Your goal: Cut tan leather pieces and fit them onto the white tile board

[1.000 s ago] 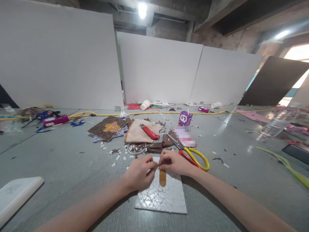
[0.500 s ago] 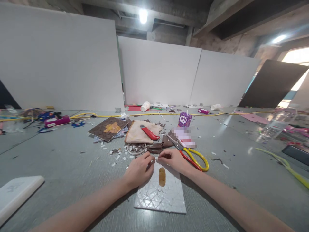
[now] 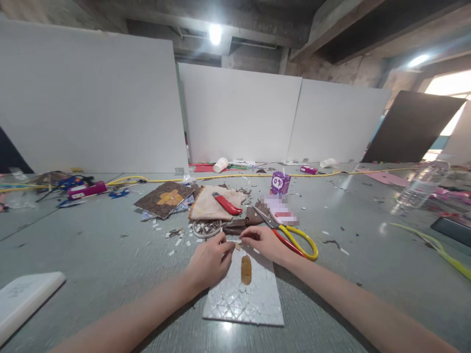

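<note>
Barely apart, both hands [image 3: 210, 259] [image 3: 262, 242]

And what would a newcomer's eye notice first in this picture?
Probably the left hand and right hand, close together at the far part of the white board, bearing a mustard strip. Next come the yellow-and-red scissors beside the right hand, and the purple carton standing beyond them.

This looks like a craft workshop. Scissors [image 3: 282, 228], a knife [image 3: 228, 204] and scraps [image 3: 178, 242] litter the bench [image 3: 110, 264] beneath concrete beams [image 3: 327, 24].
</note>
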Tool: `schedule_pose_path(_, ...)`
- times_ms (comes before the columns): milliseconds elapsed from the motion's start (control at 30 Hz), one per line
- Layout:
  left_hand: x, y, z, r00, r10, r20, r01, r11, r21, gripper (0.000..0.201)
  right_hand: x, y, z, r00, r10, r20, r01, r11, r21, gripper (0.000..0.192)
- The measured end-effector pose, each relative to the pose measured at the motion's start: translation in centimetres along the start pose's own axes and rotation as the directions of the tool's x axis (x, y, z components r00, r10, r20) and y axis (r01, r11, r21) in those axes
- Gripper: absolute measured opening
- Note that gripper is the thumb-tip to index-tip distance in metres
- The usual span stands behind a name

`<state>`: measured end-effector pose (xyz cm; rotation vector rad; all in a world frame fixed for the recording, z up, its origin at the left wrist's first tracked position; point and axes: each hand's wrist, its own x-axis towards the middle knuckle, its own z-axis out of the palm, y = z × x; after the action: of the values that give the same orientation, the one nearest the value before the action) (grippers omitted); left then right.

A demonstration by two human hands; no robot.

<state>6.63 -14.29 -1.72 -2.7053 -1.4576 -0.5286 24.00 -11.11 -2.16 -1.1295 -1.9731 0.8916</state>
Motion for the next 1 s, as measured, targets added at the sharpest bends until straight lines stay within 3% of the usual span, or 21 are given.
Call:
schedule_pose_path(167, 0.0, 0.1, -0.1, 1.000, -0.017, 0.016, 0.017, 0.999, 0.034, 0.024, 0.0, -0.3, -0.5, 1.000, -0.001, 0.023, 0.001, 1.000, 0.014, 0.014)
schedule_pose_path(267, 0.0, 0.1, 0.0, 0.999, -0.017, 0.027, 0.016, 0.999, 0.038, 0.024, 0.1, -1.0, -1.2, 0.992, -0.102, 0.077, 0.106, 0.993, -0.058, 0.012)
schedule_pose_path(400, 0.1, 0.2, 0.0, 0.999, -0.014, 0.031, 0.013, 0.999, 0.038, 0.025, 0.3, -1.3, -1.8, 0.923, -0.271, 0.274, 0.325, 0.930, -0.174, 0.008)
schedule_pose_path(600, 0.0, 0.1, 0.1, 0.999, -0.008, 0.038, 0.006, 0.999, 0.051, 0.024, 0.4, -0.6, -1.4, 0.838, -0.391, 0.380, 0.513, 0.804, -0.303, 0.011)
schedule_pose_path(1000, 0.1, 0.0, 0.2, 1.000, 0.008, 0.028, -0.010, 0.998, 0.058, 0.024, -0.2, -1.6, -1.3, 0.791, -0.364, 0.493, 0.608, 0.566, -0.558, 0.019)
